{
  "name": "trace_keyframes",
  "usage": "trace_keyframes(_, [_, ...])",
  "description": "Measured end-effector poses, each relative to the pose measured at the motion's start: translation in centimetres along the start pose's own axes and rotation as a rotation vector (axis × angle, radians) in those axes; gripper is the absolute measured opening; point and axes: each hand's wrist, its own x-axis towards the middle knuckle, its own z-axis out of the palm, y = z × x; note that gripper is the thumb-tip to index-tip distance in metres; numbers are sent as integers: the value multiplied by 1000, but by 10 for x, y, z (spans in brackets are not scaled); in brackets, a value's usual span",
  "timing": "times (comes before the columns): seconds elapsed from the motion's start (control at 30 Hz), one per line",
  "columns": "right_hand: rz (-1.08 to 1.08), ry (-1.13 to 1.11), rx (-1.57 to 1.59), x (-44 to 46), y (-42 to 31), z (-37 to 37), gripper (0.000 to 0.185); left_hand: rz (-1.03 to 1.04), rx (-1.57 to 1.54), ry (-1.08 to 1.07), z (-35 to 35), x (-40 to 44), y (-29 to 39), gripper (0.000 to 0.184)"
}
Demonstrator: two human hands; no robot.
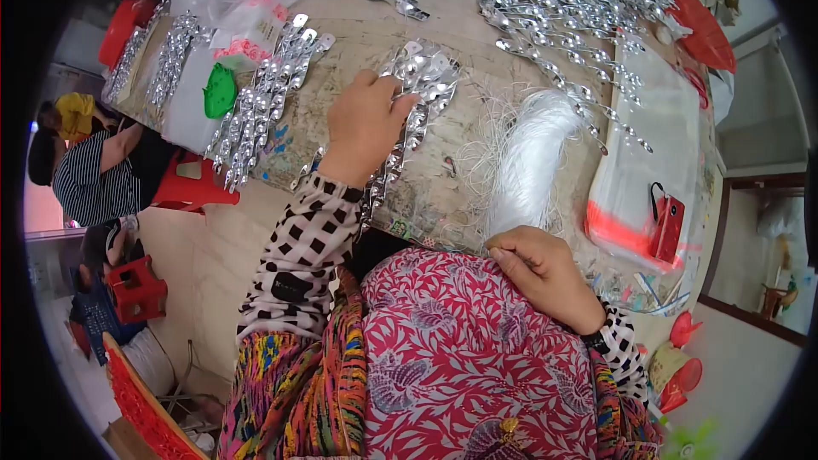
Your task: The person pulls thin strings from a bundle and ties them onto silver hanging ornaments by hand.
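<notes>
My left hand (pixel 366 123) reaches over the table (pixel 341 60), its fingers bent at the edge of a pile of twisted silver strips (pixel 426 77); the fingertips are partly hidden against the strips. My right hand (pixel 545 277) rests at the table's front edge beside the lower end of a bundle of white string (pixel 537 153), thumb against the curled fingers. Whatever it pinches is too small to make out. Another row of silver strips (pixel 260 111) lies left of my left hand.
A green tray (pixel 220 90) and a pink-and-white box (pixel 247 34) sit at the left. Many silver strips (pixel 554 8) cover the back. A red phone (pixel 667 228) lies on plastic bags (pixel 630 170) at the right. A seated person (pixel 98 175) is beyond the table's left side.
</notes>
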Motion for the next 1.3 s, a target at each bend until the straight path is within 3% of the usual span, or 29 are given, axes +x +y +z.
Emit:
trace_keyframes(0.17, [-6,-14,19,2,0,3,10,-73,-97,58,-25,-2,-20,24])
trace_keyframes(0.3, [-48,-47,16,5,-3,7,11,-141,269,254,-45,18,-97,25])
trace_keyframes(0.4, [-89,-60,5,3,-1,11,12,-166,539,199,-49,20,-159,25])
trace_keyframes(0.5, [-94,-60,-12,1,1,13,13,-302,486,67,-47,14,-172,23])
trace_keyframes(0.87, [-70,-89,-37,0,-1,11,13,90,423,361,-71,-15,-129,14])
trace_keyframes(0.93, [-82,-93,-37,1,1,12,14,-27,116,305,-72,-22,-124,15])
trace_keyframes(0.97, [-83,-94,-35,1,1,12,14,-27,119,305,-71,-24,-124,15])
trace_keyframes(1.03, [-83,-87,-42,0,0,12,14,-291,-483,189,-66,-29,-125,17])
trace_keyframes(1.07, [-84,-89,-41,0,0,12,14,-293,-481,191,-67,-31,-123,17])
trace_keyframes(1.13, [-85,-93,-41,0,1,12,13,-449,-764,96,-69,-31,-115,10])
trace_keyframes(1.3, [-77,-77,-35,-3,3,12,12,-506,-784,-9,-76,-31,-106,13])
